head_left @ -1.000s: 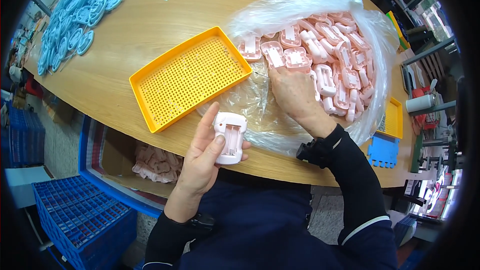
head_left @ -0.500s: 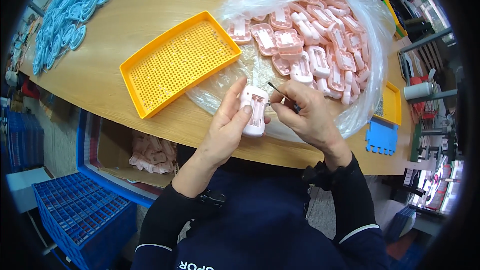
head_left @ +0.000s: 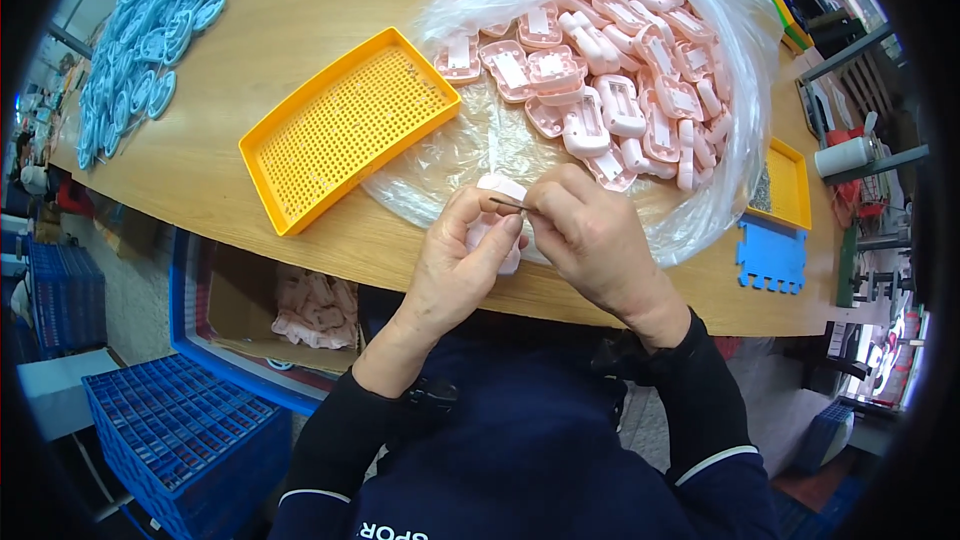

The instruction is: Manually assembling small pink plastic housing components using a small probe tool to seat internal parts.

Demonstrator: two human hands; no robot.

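My left hand (head_left: 452,258) grips a pale pink plastic housing (head_left: 503,186) above the table's near edge. Its fingers and thumb cover most of the piece, so the battery slots are hidden. Pinched in my right hand (head_left: 592,240) is a thin dark metal tool (head_left: 508,204), whose exact kind I cannot make out. The tool lies across the housing, close to my left thumb and forefinger. Just beyond my hands, many similar pink housings (head_left: 619,105) are heaped on an open clear plastic bag (head_left: 728,70).
A yellow perforated tray (head_left: 350,135) with tiny bits stands left of the bag. Light blue plastic parts (head_left: 150,40) pile up at far left. Below the table edge is a box (head_left: 240,305) of pink parts, beside a blue crate (head_left: 180,430). A small yellow tray (head_left: 790,180) and blue mat (head_left: 770,258) sit right.
My right hand has moved left, bringing the tool over the housing. My left fingers have curled over the housing, covering the slots that showed before. The view has shifted slightly.
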